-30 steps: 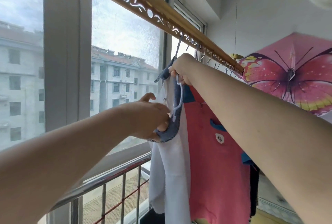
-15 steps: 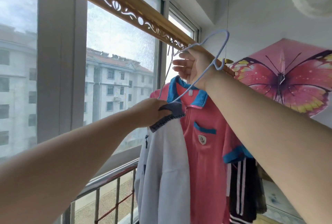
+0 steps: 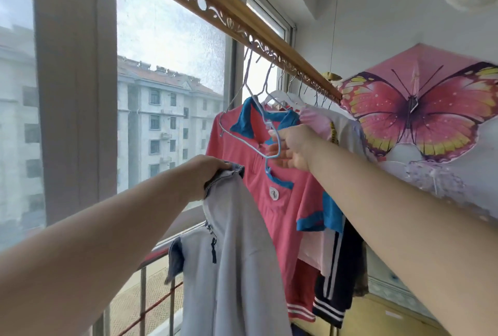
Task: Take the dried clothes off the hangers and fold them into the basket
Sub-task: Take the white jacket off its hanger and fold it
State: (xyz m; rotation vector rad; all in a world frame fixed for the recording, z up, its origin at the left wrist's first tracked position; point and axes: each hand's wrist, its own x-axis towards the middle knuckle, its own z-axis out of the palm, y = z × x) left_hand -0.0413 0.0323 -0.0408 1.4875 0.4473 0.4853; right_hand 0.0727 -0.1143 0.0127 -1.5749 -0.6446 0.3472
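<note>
My left hand [image 3: 207, 174] grips the grey-blue collar of a white polo shirt [image 3: 237, 255], which hangs loose from my fist, off its hanger. My right hand [image 3: 293, 147] holds the lower end of an empty light-blue wire hanger [image 3: 237, 141]. The hanger's hook reaches up to the carved wooden rail [image 3: 242, 26]. Just behind it a pink polo shirt with blue collar [image 3: 272, 201] hangs from the rail on its own hanger. No basket is in view.
More clothes hang further right along the rail: a pink-and-white garment [image 3: 331, 125] and black trousers with white stripes [image 3: 336, 281]. An open pink butterfly umbrella [image 3: 417, 109] fills the right side. A metal balcony railing [image 3: 151, 263] and the window are on the left.
The white shirt has come off the blue hanger and dropped lower with my left hand. My right hand drew the hanger out, lifted it, then brought it down in front of the pink polo.
</note>
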